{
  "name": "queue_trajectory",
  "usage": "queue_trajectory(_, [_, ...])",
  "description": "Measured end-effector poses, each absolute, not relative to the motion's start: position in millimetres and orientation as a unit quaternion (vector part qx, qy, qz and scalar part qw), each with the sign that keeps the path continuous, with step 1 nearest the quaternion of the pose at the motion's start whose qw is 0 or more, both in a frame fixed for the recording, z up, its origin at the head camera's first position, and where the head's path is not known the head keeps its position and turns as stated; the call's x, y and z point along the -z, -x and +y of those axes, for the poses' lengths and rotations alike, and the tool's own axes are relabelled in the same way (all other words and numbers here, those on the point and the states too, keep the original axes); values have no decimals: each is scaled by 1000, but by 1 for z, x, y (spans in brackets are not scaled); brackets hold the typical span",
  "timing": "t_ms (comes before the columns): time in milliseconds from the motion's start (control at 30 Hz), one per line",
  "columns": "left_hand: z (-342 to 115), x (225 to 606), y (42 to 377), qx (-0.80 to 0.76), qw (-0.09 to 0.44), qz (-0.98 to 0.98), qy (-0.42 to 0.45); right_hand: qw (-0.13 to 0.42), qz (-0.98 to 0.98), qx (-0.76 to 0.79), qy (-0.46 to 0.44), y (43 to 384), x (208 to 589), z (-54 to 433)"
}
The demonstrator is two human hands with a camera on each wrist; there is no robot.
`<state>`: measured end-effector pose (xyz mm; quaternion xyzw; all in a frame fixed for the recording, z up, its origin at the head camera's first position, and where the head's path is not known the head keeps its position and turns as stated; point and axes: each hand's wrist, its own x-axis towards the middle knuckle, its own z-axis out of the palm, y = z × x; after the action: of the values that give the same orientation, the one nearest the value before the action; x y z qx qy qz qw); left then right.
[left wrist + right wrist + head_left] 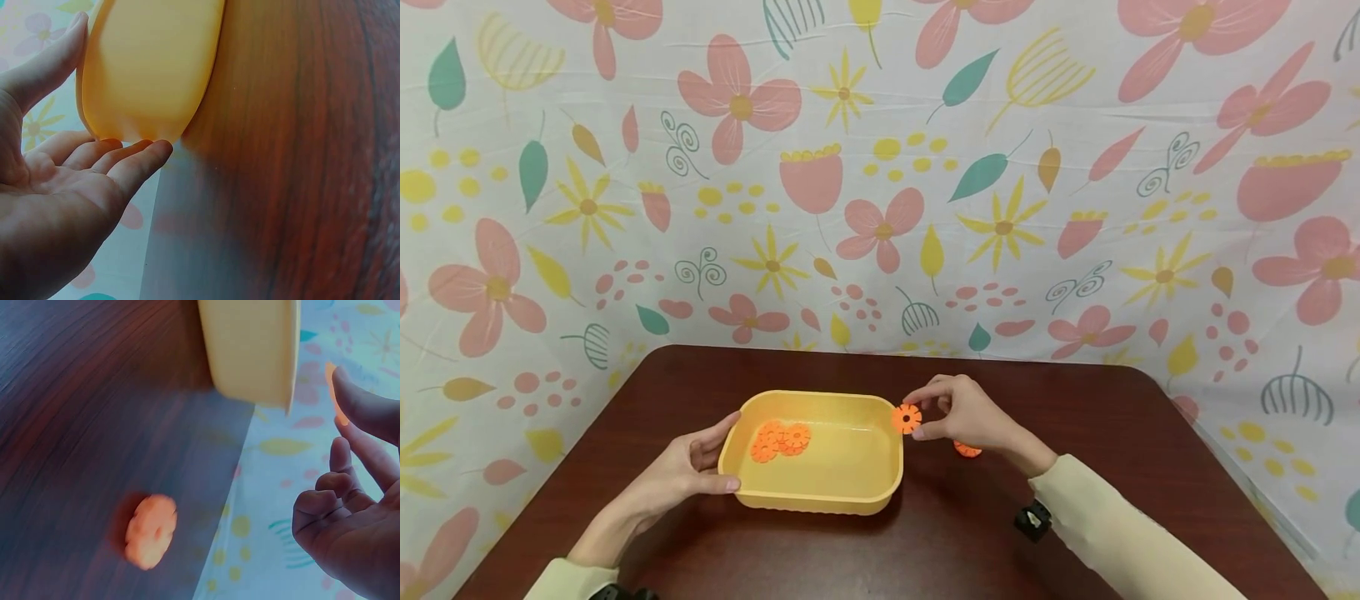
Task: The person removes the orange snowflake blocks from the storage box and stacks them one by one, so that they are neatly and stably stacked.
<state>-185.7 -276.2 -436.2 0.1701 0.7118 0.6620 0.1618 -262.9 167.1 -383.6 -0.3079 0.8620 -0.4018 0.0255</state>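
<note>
A yellow plastic bin [820,502] stands on the table, with several orange notched discs [781,440] in a loose cluster in its left part. My left hand [688,462] holds the bin's left end, thumb at the near corner and fingers at the far side. In the left wrist view its fingertips touch the bin [150,69]. Just off the bin's right rim, my right hand [966,412] pinches one orange flower-like disc [907,419] between thumb and fingers. Beneath that hand another orange disc [967,449] lies on the table, partly hidden; the right wrist view shows this loose disc [152,531] more fully.
The dark reddish-brown table [820,558] has rounded far corners. A floral cloth [880,225] hangs behind it and along both sides. A small black device [1033,520] sits at the right wrist.
</note>
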Motion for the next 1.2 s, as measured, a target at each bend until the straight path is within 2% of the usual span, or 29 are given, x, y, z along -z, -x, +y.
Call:
queue_trajectory(767, [-276,436,187,-654,157,721,-166,36,874,437,210,261,412,240])
queue_trajectory(1200, [-276,437,187,-655,156,719,-171,27,875,434,210,262,428,262])
